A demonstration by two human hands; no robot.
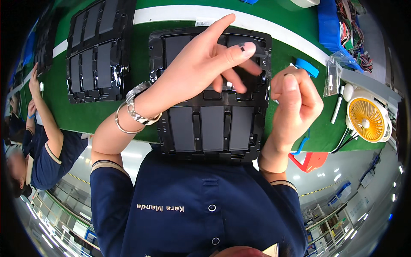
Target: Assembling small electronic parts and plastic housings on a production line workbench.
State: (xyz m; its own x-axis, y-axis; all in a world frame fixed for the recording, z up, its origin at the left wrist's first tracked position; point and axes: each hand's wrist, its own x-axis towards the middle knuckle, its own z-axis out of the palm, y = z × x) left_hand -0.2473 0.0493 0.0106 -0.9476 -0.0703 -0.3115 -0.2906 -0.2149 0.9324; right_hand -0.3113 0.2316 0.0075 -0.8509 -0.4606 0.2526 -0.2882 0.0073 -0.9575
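Observation:
Below my hands lies a black moulded plastic tray (188,102) with flat dark-grey rectangular pieces (212,127) in its compartments. My left hand (216,60) hovers above the tray's far half, fingers spread, holding nothing between them. A tiny black square (242,49) sits on its thumb near the tip. My right hand (297,92) is raised beside the tray's right edge, fingers curled and thumb pressed against the index finger. A small dark spot shows at that pinch; what it holds, if anything, is too small to make out. My left hand hides several far compartments.
A similar filled black tray (94,95) lies to the left on the green table (100,115). At right are a yellow-and-white fan (365,120), a blue ring-shaped object (307,67), a clear plastic bag (332,79) and a blue bin (329,25) of wires. A co-worker (53,137) works at far left.

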